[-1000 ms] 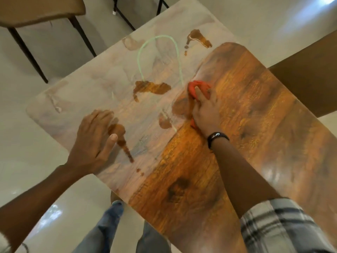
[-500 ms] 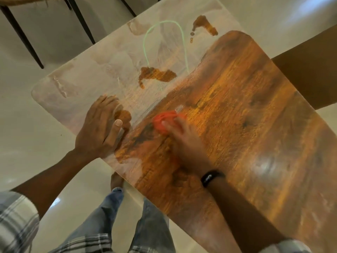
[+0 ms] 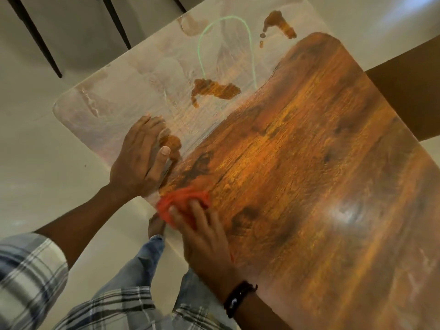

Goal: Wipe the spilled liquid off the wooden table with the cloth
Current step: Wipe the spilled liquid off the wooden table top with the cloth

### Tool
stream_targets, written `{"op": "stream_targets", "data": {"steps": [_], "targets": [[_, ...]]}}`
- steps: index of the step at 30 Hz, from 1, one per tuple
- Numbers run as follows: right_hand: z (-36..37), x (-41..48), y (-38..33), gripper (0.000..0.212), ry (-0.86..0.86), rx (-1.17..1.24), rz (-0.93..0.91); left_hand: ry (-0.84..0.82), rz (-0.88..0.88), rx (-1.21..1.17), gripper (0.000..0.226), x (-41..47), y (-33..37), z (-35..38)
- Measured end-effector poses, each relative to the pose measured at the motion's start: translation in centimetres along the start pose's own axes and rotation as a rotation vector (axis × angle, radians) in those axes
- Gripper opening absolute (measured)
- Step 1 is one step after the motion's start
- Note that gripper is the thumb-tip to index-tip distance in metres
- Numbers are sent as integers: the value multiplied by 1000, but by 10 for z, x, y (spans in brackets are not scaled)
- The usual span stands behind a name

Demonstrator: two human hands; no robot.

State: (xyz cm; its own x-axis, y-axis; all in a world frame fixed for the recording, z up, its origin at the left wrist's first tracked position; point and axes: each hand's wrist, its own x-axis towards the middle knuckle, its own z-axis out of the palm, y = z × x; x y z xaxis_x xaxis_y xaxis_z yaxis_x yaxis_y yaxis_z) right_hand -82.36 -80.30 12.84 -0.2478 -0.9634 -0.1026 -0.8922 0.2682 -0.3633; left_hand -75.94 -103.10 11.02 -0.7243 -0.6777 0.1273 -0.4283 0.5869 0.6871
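The wooden table [image 3: 309,163] runs diagonally across the head view, glossy and streaked. My right hand [image 3: 204,244] presses an orange-red cloth [image 3: 181,203] flat at the table's near edge, fingers on top of it. My left hand [image 3: 140,160] lies flat on the tabletop just left of the cloth, fingers together, holding nothing. Brown puddles of spilled liquid remain: one [image 3: 214,90] in the middle of the pale glare zone, one [image 3: 281,22] near the far edge, a small one [image 3: 172,142] beside my left fingertips.
Black chair legs [image 3: 38,36] stand on the pale floor beyond the table's far left corner. A dark brown surface [image 3: 409,91] borders the table on the right. My jeans and bare foot [image 3: 156,225] show under the near edge.
My right hand has dragged the cloth from the table's middle toward me to the near edge, wiping away the puddles along that path. My left hand stayed planted.
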Motion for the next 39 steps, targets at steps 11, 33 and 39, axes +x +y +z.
{"op": "stream_targets", "data": {"steps": [11, 33, 39], "targets": [[-61, 80, 105, 46, 188, -71, 344, 113, -24, 101, 55, 1, -11, 8], [-20, 85, 17, 48, -41, -29, -228, 253, -134, -7, 65, 2, -8, 4], [-79, 210, 136, 52, 197, -13, 187, 253, -106, -57, 61, 2, -6, 2]]}}
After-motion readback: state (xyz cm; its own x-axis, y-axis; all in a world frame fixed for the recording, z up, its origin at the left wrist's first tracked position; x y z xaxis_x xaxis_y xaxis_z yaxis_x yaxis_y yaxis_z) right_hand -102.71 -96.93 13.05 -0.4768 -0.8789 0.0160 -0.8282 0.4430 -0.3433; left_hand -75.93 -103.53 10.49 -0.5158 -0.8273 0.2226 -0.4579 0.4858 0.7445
